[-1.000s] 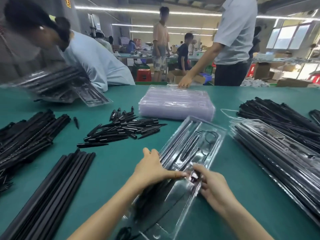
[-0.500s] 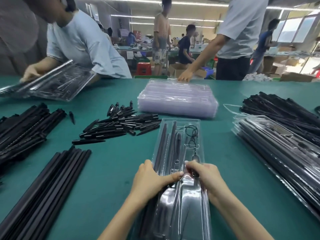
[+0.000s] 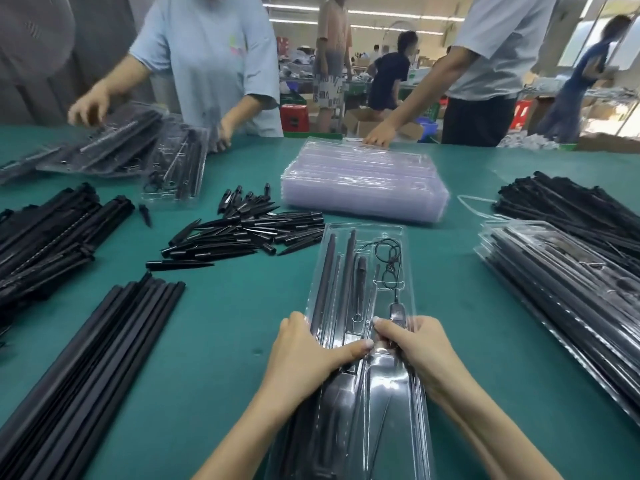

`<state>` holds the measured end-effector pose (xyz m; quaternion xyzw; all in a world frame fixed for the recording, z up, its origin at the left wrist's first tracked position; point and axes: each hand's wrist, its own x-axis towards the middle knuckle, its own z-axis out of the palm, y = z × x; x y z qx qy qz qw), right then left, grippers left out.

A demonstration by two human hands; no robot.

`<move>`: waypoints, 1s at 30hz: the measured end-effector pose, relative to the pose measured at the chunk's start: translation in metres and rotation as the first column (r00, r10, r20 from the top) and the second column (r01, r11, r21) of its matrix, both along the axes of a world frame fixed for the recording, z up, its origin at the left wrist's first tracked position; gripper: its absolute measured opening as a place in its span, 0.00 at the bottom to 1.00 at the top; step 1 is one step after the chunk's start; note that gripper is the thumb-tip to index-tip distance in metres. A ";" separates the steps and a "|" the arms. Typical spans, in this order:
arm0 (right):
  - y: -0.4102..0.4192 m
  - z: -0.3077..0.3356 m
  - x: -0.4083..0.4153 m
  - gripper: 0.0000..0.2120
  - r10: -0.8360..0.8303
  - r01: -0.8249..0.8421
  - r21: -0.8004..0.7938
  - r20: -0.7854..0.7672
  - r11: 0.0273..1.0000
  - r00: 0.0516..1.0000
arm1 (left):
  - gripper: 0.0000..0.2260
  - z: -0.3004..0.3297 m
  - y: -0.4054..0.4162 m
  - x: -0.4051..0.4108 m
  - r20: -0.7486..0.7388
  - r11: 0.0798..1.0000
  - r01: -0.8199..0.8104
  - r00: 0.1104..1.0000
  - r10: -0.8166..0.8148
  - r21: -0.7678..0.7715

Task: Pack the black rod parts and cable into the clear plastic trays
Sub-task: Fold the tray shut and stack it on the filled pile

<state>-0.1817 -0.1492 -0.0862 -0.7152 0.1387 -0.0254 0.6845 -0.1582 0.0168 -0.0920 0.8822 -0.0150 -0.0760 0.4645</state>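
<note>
Both hands are working the clear tray [image 3: 363, 237] at 6 o'clock: the left hand [image 3: 304, 351] is lying across its left edge, fingers wrapping the rim and thumb pressing over the moulded channels, while the right hand [image 3: 419, 348] is gripping the right side, thumb pinching down just beside the small black connector [image 3: 397, 311]. Inside, the long black rods [image 3: 325, 271] are sitting in their slots and the thin cable [image 3: 389, 252] is looping loosely at the tray's 12 o'clock end. Here is the risk, as I judge it: that cable loop looks unsecured, so any tilt or squeeze could be popping it out, and flexing such thin plastic could be springing a rod from its groove. The green table [image 3: 225, 306] is carrying plenty: loose rod bundles [image 3: 86, 358] at 9 o'clock, short pointed pieces [image 3: 242, 230] at 11 o'clock, a stack of empty trays [image 3: 363, 181] at 12 o'clock, filled trays [image 3: 554, 282] at 3 o'clock. Across the table, 2 people are handling stock at 10 and 1 o'clock, and beyond them a lit workshop is showing more workers, boxes and a red stool [image 3: 294, 117].
</note>
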 end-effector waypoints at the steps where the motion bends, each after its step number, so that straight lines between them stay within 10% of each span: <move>1: 0.000 0.000 0.000 0.14 0.007 -0.007 0.001 0.004 1.000 1.000 | 0.35 0.000 0.000 0.000 -0.004 1.000 -0.001 1.000 0.001 -0.003; 30: 0.002 0.007 -0.002 0.17 0.083 -0.082 0.071 -0.016 0.994 0.996 | 0.49 0.004 0.007 -0.006 -0.099 0.991 -0.035 0.995 0.022 -0.129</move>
